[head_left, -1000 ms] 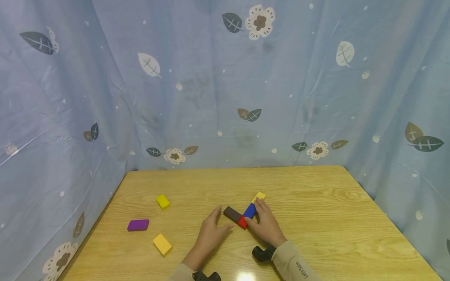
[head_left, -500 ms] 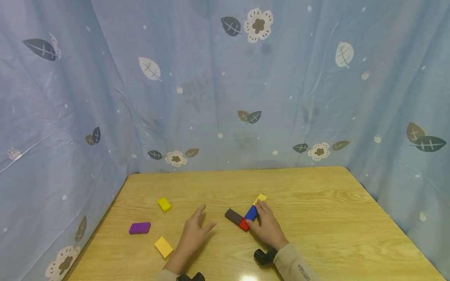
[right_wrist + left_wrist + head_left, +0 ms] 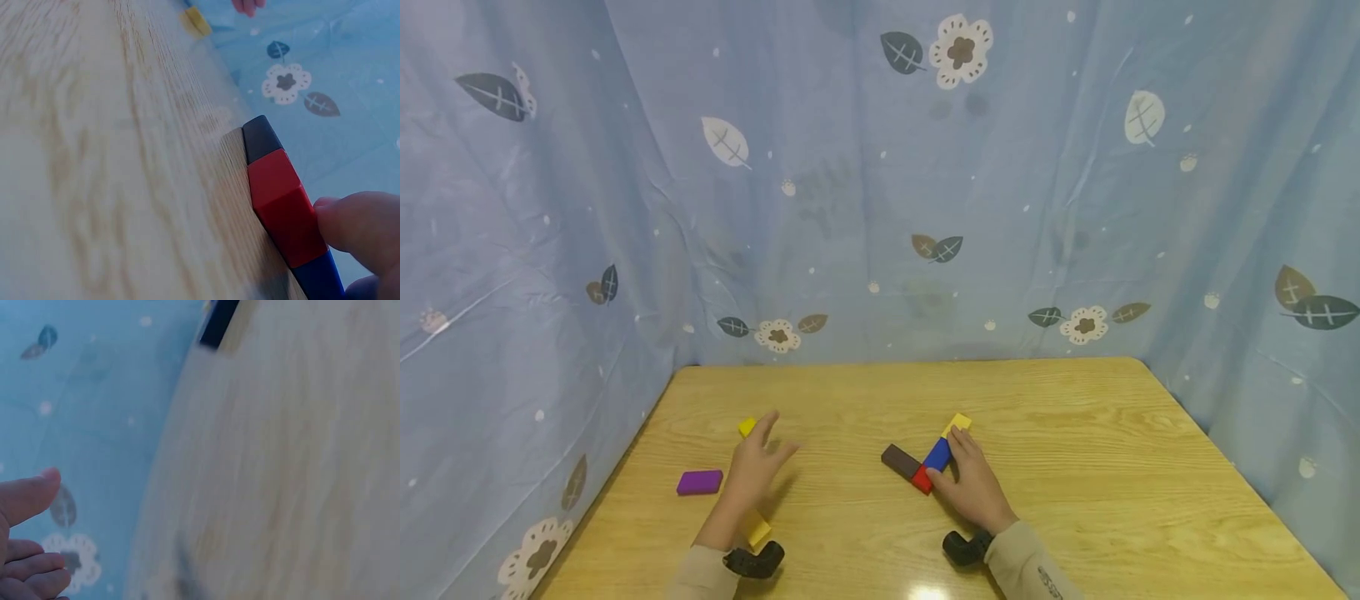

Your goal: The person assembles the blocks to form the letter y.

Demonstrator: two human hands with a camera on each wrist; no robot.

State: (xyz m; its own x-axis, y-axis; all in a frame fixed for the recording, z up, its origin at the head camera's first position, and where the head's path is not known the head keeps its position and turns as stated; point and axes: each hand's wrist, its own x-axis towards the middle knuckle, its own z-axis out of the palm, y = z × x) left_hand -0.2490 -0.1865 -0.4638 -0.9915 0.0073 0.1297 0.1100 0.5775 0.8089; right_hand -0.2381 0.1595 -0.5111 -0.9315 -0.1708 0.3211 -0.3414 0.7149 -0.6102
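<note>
Contact, lower right of right-wrist view: I see right hand (image 3: pixel 365 231) thumb touching red block (image 3: pixel 281 206), less clear in head view, whose lower left shows left hand (image 3: pixel 751 468) spread.

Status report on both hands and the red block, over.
Left hand empty. Right hand touching red block, which meets brown block and blue block. Nothing seen in the way.

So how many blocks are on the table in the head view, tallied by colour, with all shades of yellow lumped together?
Blue block: 1
Red block: 1
Dark brown block: 1
Purple block: 1
Yellow blocks: 3 (far-left yellow, near-left yellow, yellow beyond the blue)
Total: 7
</note>
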